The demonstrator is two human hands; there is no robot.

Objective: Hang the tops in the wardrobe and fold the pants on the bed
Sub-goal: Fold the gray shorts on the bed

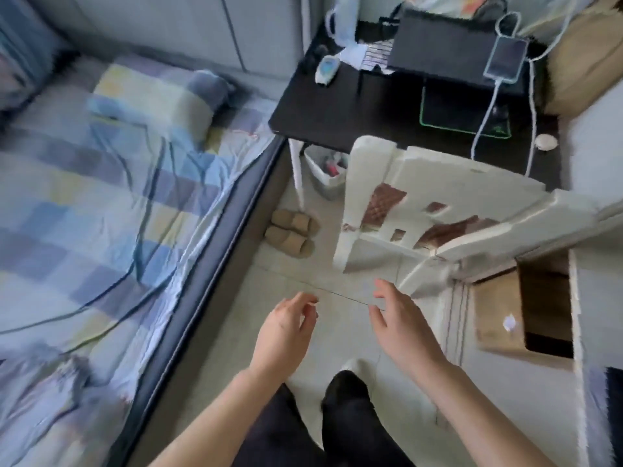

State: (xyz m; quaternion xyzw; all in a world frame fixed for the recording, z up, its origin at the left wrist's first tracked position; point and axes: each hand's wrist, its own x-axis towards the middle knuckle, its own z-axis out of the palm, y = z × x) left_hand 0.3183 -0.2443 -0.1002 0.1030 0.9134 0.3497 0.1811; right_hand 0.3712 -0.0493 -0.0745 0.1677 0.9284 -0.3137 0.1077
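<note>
— Over the pale tiled floor point(337, 332), both hands hang in the air; what do the fingers hold?
— Nothing; the left hand point(286, 332) has its fingers point(308, 299) loosely bent and released; the right hand point(401, 328) is the same, fingers spread, palms turned towards each other, not touching.
— And the bed?
— The bed point(118, 197) lies well to the left of the left hand, apart from it; a dark frame edge runs diagonally between bed and floor.
— Any tops or pants on it?
— I cannot tell; the bed shows a wrinkled sheet checked in blue, lilac and yellow, a pillow point(158, 96) in the same check, and a crumpled pale cloth point(40, 382) at the lower left, cut off by the edge and too blurred to name.
— The rest?
— A white plastic chair point(421, 203) stands just ahead of the right hand; behind it a black tabletop point(337, 109) carries a laptop point(445, 52) and a phone point(505, 59) on a white cable; tan slippers point(291, 234) sit on the floor near the bed frame.
</note>
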